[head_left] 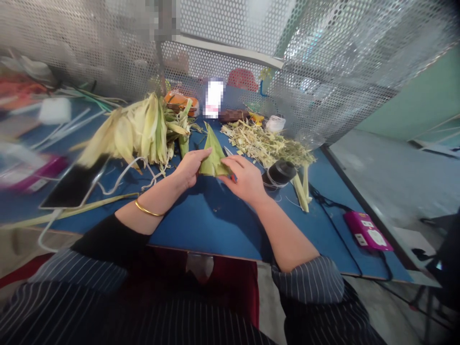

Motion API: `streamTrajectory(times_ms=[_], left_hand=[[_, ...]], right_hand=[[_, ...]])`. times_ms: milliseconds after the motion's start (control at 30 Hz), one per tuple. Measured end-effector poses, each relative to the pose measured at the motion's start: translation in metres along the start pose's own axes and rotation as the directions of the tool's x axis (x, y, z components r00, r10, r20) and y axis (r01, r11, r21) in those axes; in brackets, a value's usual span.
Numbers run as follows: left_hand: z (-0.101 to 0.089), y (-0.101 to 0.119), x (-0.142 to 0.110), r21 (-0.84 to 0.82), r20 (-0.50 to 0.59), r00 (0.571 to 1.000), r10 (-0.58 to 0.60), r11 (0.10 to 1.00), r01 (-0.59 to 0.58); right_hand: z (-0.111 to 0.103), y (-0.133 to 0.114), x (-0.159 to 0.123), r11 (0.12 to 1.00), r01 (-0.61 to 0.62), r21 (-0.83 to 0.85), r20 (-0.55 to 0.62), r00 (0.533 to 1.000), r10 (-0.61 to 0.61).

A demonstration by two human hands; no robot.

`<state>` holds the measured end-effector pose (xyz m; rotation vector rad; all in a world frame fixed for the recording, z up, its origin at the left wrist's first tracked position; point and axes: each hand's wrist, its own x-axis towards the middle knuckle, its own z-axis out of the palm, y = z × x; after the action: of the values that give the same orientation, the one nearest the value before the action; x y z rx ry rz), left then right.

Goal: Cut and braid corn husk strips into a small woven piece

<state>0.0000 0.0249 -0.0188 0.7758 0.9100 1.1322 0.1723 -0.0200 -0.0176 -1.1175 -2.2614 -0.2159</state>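
Note:
Between my two hands a green corn husk [212,154] is held up above the blue table, its pointed tip upward and its wide cut edge toward me. My left hand [191,167] pinches its left side, thumb on the front. On the right edge, my right hand [245,178] grips the husk with thumb and fingers. Part of what looks like scissors [227,151] shows behind my right hand, mostly hidden. A black spool of thread [278,175] stands just right of that hand. Left of my left hand lies a heap of corn husks [134,132].
A pile of husk scraps [266,143] lies at the back right. On the left are a dark tablet [74,184] and a white cable [120,175]. A purple power strip [367,231] with black cord sits at the right edge. Perforated metal mesh [223,57] closes off the back.

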Motion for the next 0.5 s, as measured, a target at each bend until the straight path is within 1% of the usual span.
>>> streamTrajectory(times_ms=[67, 133, 200, 267, 367, 467, 500], left_hand=[[-0.0003, -0.0004, 0.0005, 0.008, -0.014, 1.0, -0.013, 1.0, 0.013], [-0.0004, -0.0007, 0.0002, 0.037, -0.017, 1.0, -0.017, 0.999, 0.018], [-0.0004, -0.0009, -0.0004, 0.069, -0.02, 1.0, -0.016, 0.997, 0.017], [-0.0003, -0.0009, -0.0012, 0.081, -0.02, 1.0, -0.022, 0.996, 0.024], [0.0006, 0.0, -0.0026, 0.075, 0.01, 0.999, -0.054, 0.996, 0.053], [0.0021, 0.0015, -0.0053, 0.091, 0.084, 0.992, -0.09, 0.992, 0.083], [0.0026, 0.0019, -0.0064, 0.101, 0.11, 0.988, -0.104, 0.99, 0.093]], right_hand=[[-0.0015, 0.0, 0.0, 0.999, 0.016, -0.028, 0.025, 1.0, -0.015], [-0.0029, 0.0, -0.0001, 1.0, 0.015, -0.017, 0.043, 0.999, -0.015], [-0.0035, 0.0003, -0.0004, 1.0, -0.006, 0.024, 0.042, 0.999, 0.005], [-0.0036, 0.0002, -0.0007, 0.999, -0.033, 0.028, 0.022, 0.999, 0.033], [-0.0038, -0.0017, -0.0005, 0.996, -0.029, -0.086, 0.021, 0.999, 0.031], [-0.0039, -0.005, 0.0002, 0.98, 0.04, -0.194, 0.072, 0.997, -0.026], [-0.0036, -0.0057, 0.0003, 0.978, 0.038, -0.204, 0.076, 0.997, -0.023]])
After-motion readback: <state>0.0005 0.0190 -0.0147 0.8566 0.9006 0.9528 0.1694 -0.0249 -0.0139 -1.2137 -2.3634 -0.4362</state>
